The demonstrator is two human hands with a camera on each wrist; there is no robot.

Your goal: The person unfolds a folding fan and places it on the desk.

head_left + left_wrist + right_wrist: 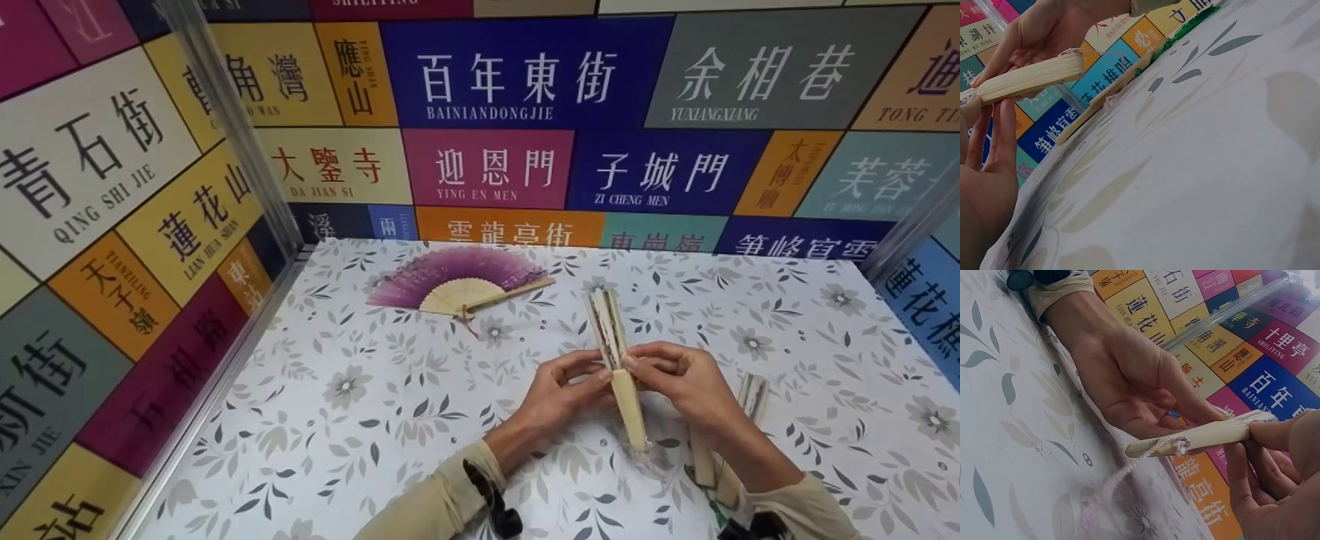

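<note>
In the head view, both hands hold a folded fan (628, 409) with pale wooden ribs, tilted above the table. My left hand (561, 396) pinches it from the left between thumb and fingers. From the right, my right hand (690, 379) pinches the fan at about the same height. A twisted pink tassel cord (1120, 475) hangs from the fan's rib end in the right wrist view. Beyond the hands, a purple fan (480, 262) lies spread on the table. Beside the right forearm lie more folded fans (702, 461), partly hidden by that arm.
The table (337, 442) wears a white cloth printed with grey flowers and leaves. Panels with colourful Chinese street names (525, 71) stand behind it and along both sides. Something green (1185, 28) lies by the folded fans in the left wrist view.
</note>
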